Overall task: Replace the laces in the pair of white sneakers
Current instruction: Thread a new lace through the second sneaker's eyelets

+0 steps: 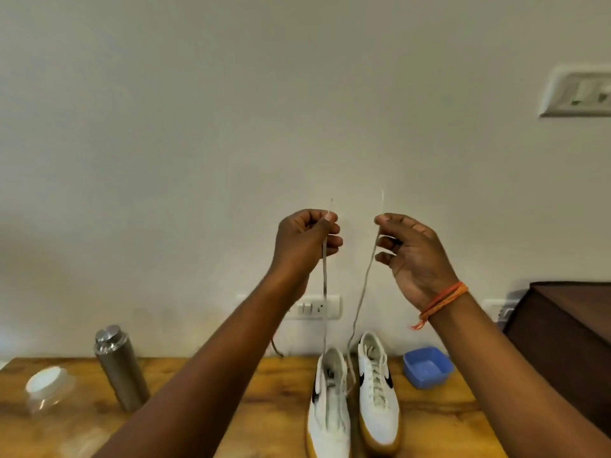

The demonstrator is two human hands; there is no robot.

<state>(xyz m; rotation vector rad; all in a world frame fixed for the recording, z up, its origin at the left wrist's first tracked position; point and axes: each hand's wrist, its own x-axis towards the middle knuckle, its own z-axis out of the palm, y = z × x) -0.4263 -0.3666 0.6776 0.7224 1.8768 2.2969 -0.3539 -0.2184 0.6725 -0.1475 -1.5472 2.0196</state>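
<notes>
1. Both hands are raised high in front of the wall, each holding one end of a pale lace (363, 285) that runs down to the left-hand sneaker (330, 411) on the table (211, 391).
2. The left hand (302, 246) has its fingers curled, pinching one end with the tip poking up above them; the right hand (413, 256) pinches the other end between thumb and forefinger, its remaining fingers loosely bent.
3. My guess is the two ends are being evened out after threading the lowest eyelets of this shoe.
4. The other sneaker (378, 391), standing just beside it, looks fully laced.
5. Next would be lowering the ends and crossing them through the next eyelets, which needs slack and a steady shoe.
</notes>
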